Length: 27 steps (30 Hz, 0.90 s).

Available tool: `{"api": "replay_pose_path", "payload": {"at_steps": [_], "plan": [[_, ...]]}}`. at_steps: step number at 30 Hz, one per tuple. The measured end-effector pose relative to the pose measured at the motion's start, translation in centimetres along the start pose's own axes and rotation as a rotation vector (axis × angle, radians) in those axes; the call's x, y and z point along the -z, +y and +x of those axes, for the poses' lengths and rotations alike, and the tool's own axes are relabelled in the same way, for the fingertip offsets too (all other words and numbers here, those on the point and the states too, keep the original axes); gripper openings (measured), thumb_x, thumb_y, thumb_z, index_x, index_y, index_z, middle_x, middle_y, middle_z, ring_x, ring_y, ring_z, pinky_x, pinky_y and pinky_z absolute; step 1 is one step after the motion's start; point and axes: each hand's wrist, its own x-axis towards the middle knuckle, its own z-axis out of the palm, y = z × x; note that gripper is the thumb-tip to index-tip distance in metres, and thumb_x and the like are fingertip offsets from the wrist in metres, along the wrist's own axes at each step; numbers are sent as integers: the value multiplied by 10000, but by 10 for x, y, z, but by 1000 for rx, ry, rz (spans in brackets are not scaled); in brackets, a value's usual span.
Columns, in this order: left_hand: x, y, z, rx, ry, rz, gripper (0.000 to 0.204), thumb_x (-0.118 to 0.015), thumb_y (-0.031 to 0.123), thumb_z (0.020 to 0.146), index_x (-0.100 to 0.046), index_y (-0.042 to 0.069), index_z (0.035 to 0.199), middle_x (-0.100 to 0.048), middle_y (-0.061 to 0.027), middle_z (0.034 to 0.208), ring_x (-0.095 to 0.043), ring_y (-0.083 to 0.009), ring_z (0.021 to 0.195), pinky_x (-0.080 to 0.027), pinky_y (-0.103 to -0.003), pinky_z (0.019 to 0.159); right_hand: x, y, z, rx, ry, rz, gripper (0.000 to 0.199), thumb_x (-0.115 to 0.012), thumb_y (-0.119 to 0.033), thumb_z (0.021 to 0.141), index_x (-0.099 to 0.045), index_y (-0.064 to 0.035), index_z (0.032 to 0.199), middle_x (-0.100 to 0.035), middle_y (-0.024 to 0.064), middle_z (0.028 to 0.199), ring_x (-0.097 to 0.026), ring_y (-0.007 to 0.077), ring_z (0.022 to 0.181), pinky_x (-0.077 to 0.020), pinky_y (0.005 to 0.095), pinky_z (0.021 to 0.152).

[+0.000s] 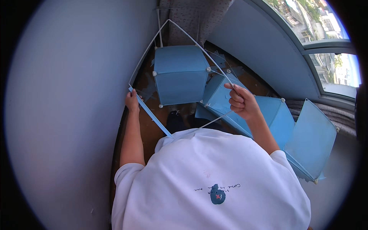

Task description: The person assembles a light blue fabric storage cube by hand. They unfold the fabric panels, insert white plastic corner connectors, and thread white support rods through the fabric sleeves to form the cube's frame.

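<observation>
A thin white wire frame (pixel 187 33), bent into a square, is held up in front of my body with one corner pointing away from me. My left hand (pixel 132 101) grips its left corner, where a narrow light-blue strip (pixel 152 116) runs along the near-left side down to my shirt. On the opposite side, my right hand (pixel 242 101) is closed round the wire close to the right corner. Beyond the frame stands a blue panel cube (pixel 181 87) with white corner connectors. The frame's nearest corner is hidden at my shirt.
More blue panel boxes (pixel 274 113) lie to the right, with one panel (pixel 312 136) standing tilted at their end. Torn blue film (pixel 147 89) lies on the brown floor. A wall (pixel 69 96) rises close on the left; a curtain (pixel 184 23) hangs at the back, a window (pixel 329 69) at right.
</observation>
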Motion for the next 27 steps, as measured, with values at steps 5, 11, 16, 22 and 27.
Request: {"api": "replay_pose_path", "payload": {"at_steps": [5, 11, 16, 22, 27], "plan": [[10, 37, 8, -465, 72, 535, 282, -554, 256, 867, -587, -17, 808, -561, -72, 610, -539, -163, 524, -427, -286, 514, 31, 5, -10, -101, 135, -258, 300, -430, -232, 941, -569, 0, 1069, -392, -10, 543, -360, 55, 446, -309, 175, 378], [-9, 69, -10, -521, -149, 325, 239, -545, 215, 889, -586, 10, 773, -436, 52, 607, -371, -39, 565, -322, -224, 501, 76, 9, -9, -203, 381, -703, 398, -544, -314, 885, -529, -11, 1143, -577, 26, 776, -549, 88, 697, -466, 230, 606], [-38, 91, -35, -522, -409, 151, 230, -517, 231, 908, -591, 41, 802, -466, 51, 624, -412, -42, 565, -354, -217, 514, 76, -26, 33, 126, 421, -881, 611, -611, -402, 818, -404, -70, 1288, -578, 123, 1031, -596, 148, 826, -517, 295, 702], [-45, 118, -70, -278, -516, -311, 278, -441, 267, 935, -566, 47, 821, -544, -25, 657, -532, -110, 583, -445, -246, 546, 52, -81, 53, 330, 179, -695, 387, -553, -292, 874, -531, -27, 1156, -602, 49, 797, -575, 89, 625, -521, 242, 577], [-37, 134, -88, -342, -448, -442, 261, -440, 241, 937, -575, 19, 948, -542, -27, 715, -529, -119, 637, -449, -245, 600, 37, -85, 39, 276, -19, -846, 311, -561, -283, 872, -612, -18, 1025, -554, 30, 617, -525, 90, 528, -459, 194, 503]]}}
